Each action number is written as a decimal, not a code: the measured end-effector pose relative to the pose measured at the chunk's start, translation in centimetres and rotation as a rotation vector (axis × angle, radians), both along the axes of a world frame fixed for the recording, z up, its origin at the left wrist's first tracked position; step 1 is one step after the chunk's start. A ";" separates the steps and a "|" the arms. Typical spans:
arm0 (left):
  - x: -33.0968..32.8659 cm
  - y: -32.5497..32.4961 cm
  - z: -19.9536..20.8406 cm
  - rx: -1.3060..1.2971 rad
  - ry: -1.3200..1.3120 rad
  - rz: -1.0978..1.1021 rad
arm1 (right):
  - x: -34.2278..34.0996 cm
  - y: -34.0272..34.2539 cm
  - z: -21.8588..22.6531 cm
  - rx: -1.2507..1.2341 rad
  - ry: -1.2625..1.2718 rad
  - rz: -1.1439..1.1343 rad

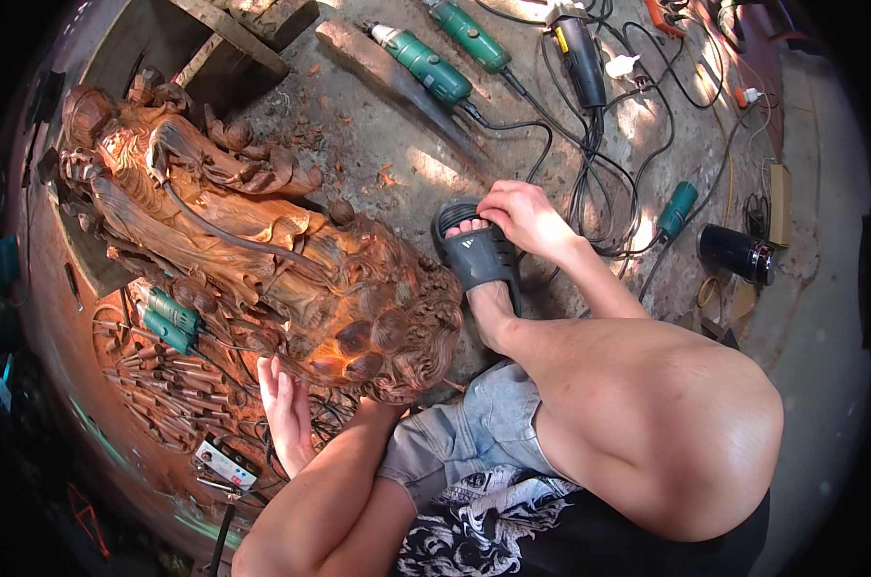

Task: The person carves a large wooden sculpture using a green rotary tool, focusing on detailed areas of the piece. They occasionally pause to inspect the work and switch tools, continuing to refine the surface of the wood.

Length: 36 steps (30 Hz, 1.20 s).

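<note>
A large reddish-brown wood carving [262, 236] with folded drapery and rounded shapes lies at a slant from the upper left to the middle. My left hand [286, 412] is beside its near lower end, fingers stretched out and partly apart, with nothing seen in them. The fingertips are close to the carved wood; whether they touch it is unclear. My right hand [530, 221] is at the toe end of the dark grey slide sandal [488, 262] on my foot. Its fingers are bent and pressed together at the sandal's front edge, hiding anything between them.
Green handheld power tools [431, 67] and a black one [578, 65] lie on the floor at the back, with tangled black cords [594, 183]. A dark cylinder [736, 254] is at right. Many wooden-handled carving chisels [161, 389] lie at left, beside more green tools [169, 327].
</note>
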State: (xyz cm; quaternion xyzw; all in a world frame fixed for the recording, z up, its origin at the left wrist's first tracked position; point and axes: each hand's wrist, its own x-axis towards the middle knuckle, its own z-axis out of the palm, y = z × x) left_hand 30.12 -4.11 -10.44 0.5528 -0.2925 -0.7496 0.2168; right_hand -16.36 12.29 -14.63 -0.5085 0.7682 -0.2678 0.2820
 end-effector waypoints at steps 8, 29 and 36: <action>0.4 0.3 -0.3 -0.018 0.043 0.052 | 0.9 0.3 1.6 0.071 -0.189 -0.020; 0.0 0.1 -0.2 -0.074 0.114 -0.018 | 2.6 3.5 1.1 0.036 -0.367 -0.235; 0.4 0.4 -0.4 -0.067 0.101 0.030 | 2.0 2.7 0.1 0.005 -0.335 -0.303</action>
